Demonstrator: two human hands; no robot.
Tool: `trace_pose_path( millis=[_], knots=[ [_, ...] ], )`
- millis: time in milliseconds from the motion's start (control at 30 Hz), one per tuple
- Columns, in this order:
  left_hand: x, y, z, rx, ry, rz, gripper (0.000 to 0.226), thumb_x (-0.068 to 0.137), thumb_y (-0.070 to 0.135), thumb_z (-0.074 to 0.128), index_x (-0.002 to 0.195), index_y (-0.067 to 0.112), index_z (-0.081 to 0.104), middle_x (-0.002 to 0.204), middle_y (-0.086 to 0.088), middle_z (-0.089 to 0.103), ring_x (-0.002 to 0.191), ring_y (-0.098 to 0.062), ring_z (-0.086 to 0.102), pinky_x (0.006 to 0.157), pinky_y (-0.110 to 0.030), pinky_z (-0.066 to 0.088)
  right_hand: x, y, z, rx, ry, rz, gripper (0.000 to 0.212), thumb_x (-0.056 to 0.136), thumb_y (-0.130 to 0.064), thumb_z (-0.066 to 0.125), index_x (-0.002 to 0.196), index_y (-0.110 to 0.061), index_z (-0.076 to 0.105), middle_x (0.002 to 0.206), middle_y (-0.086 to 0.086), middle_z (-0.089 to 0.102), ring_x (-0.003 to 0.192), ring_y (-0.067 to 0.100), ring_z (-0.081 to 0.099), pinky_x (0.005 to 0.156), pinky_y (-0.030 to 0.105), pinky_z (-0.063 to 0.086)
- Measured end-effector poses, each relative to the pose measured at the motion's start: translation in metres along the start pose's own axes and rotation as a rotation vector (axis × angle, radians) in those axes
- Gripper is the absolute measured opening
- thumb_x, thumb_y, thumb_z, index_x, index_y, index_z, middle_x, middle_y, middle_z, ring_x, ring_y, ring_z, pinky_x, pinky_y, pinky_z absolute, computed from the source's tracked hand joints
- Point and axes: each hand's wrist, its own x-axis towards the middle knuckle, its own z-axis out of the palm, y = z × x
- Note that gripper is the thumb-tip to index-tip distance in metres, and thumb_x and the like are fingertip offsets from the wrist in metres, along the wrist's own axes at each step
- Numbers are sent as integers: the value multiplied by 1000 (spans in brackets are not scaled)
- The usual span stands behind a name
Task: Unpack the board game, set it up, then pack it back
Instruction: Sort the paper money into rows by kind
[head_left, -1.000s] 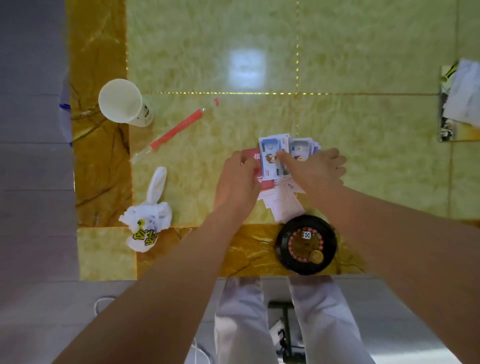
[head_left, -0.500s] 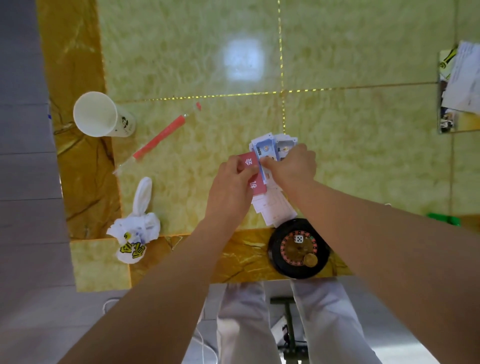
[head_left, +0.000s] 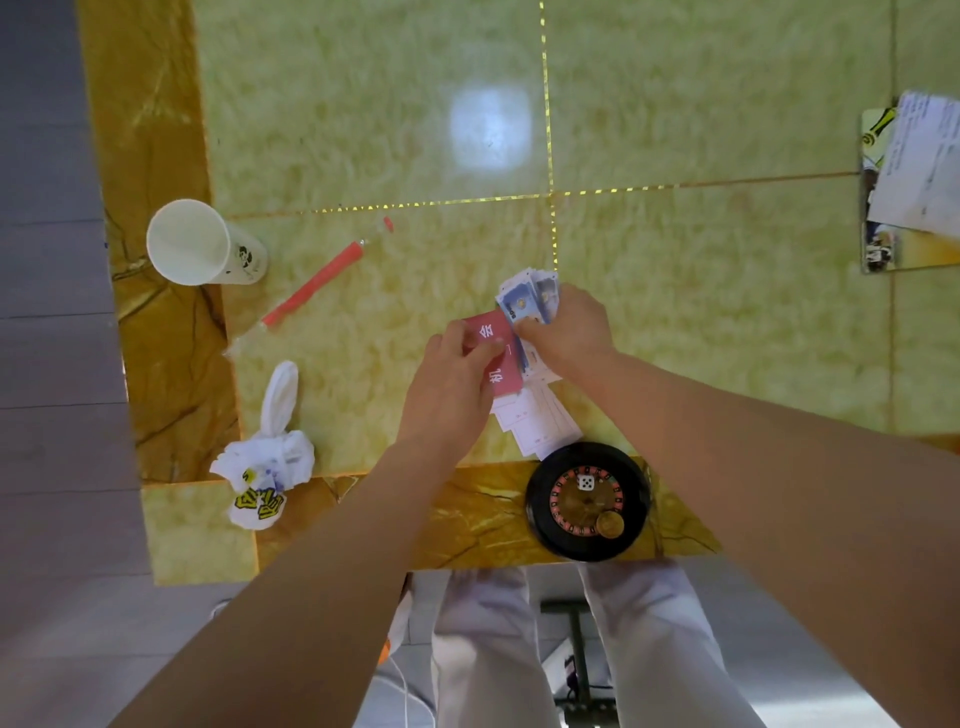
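Left hand (head_left: 452, 384) pinches a red card (head_left: 501, 358) printed 机会 in white. Right hand (head_left: 571, 327) fingers curl around blue play banknotes (head_left: 524, 299), near the table's (head_left: 363, 130) front edge.

Most likely a home, set up for casual play. A glossy green-and-amber stone-patterned bench (head_left: 363, 130) carries a white paper cup (head_left: 197, 244) at left and a knotted white plastic bag (head_left: 265, 467) lower left. A small black toy roulette wheel (head_left: 582, 506) sits at the lower middle, and grey plank flooring (head_left: 52, 364) runs along the left edge.

Bright overhead light glares on the glossy table (head_left: 675, 130); edges bend, detail slightly soft.
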Motion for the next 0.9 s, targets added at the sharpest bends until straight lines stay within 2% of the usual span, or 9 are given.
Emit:
trace_pose_path(
  millis=[133, 233, 300, 433, 533, 600, 700, 800, 900],
  knots=[
    [1, 5, -1, 7, -8, -51, 37, 91, 8, 55, 128, 13, 59, 128, -11, 44, 114, -28, 44, 89, -35, 47, -3, 3, -24, -85, 192, -83, 22, 89, -20, 58, 106, -6, 55, 91, 5, 58, 80, 23, 53, 66, 32, 39],
    [5, 11, -1, 48, -6, -99, 30, 94, 14, 53, 123, 11, 59, 126, -11, 43, 112, -28, 45, 86, -38, 48, -2, 7, -47, -388, 293, -324, 20, 91, -19, 54, 105, -5, 53, 94, 11, 60, 85, 32, 55, 66, 38, 36],
    [8, 13, 0, 94, 2, -110, 26, 95, 19, 52, 120, 10, 56, 125, -11, 43, 111, -28, 45, 85, -40, 48, 0, 13, -48, -559, 293, -421, 19, 92, -18, 53, 106, -5, 55, 98, 15, 61, 91, 37, 55, 69, 41, 35],
    [12, 13, 5, 96, 14, -133, 28, 89, 13, 57, 117, 10, 53, 124, -10, 43, 108, -28, 44, 83, -40, 48, -3, 31, -23, -737, 213, -352, 26, 89, -5, 51, 115, -6, 52, 109, 15, 57, 100, 37, 53, 78, 43, 38],
    [14, 8, 7, 69, 19, -132, 31, 87, 10, 58, 117, 10, 54, 121, -10, 44, 107, -27, 44, 85, -39, 46, -3, 34, -20, -737, 176, -302, 34, 90, -1, 45, 123, -6, 44, 119, 13, 50, 108, 34, 49, 84, 41, 36],
    [17, 8, 7, -2, 55, -133, 28, 88, 9, 56, 116, 9, 56, 118, -10, 45, 105, -26, 46, 85, -36, 45, 2, 33, -28, -566, 184, -276, 30, 92, -3, 45, 122, -5, 45, 118, 14, 52, 107, 34, 50, 84, 40, 36],
    [22, 16, -1, -259, 174, -224, 21, 93, 14, 52, 112, 13, 59, 111, -4, 49, 96, -17, 51, 79, -25, 43, 8, 19, -44, -41, 96, -144, 28, 93, -8, 49, 120, -3, 43, 109, 11, 55, 95, 28, 55, 74, 36, 42],
    [30, 32, -16, -769, 201, -477, 15, 96, 23, 52, 107, 17, 60, 101, -3, 59, 83, -14, 58, 74, -27, 49, 4, -3, -51, 337, -102, 4, 36, 92, -8, 57, 124, -1, 42, 113, 10, 57, 97, 24, 59, 82, 38, 51],
    [38, 36, -25, -1249, 38, -665, 27, 96, 24, 52, 111, 3, 61, 93, -13, 66, 77, -20, 63, 67, -29, 55, -7, -24, -47, 465, -309, 34, 34, 91, -3, 54, 123, -5, 44, 122, 16, 58, 105, 28, 62, 93, 46, 52]
  ],
)
